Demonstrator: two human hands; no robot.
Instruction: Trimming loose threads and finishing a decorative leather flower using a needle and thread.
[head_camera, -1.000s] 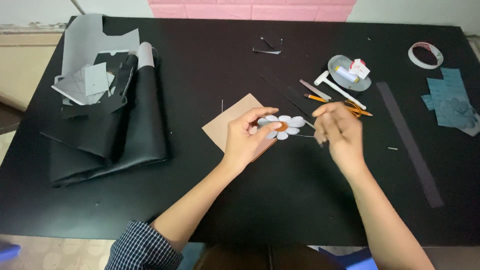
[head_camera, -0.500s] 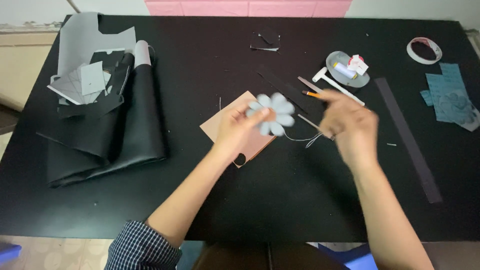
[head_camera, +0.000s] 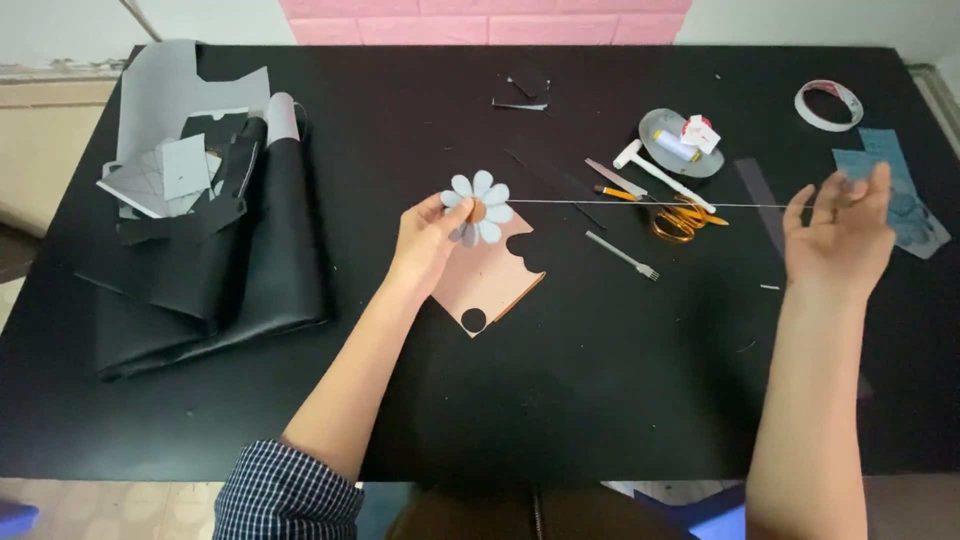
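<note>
Flower (head_camera: 478, 206) pinched in left hand (head_camera: 425, 245); thread (head_camera: 660, 204) drawn taut by right hand (head_camera: 838, 240), apparently pinched. Tension should be kept even.

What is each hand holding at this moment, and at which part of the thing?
The left hand pinches the pale blue flower at its lower petals. The right hand holds the far end of the thread, stretched taut from the flower's centre.

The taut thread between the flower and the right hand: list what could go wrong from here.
1. The thread is pulled tight from the pale blue flower; it may tear the petals or slip from the left hand.
2. The right hand hovers above the scissors and pronged tool; slack could snag them.
</note>
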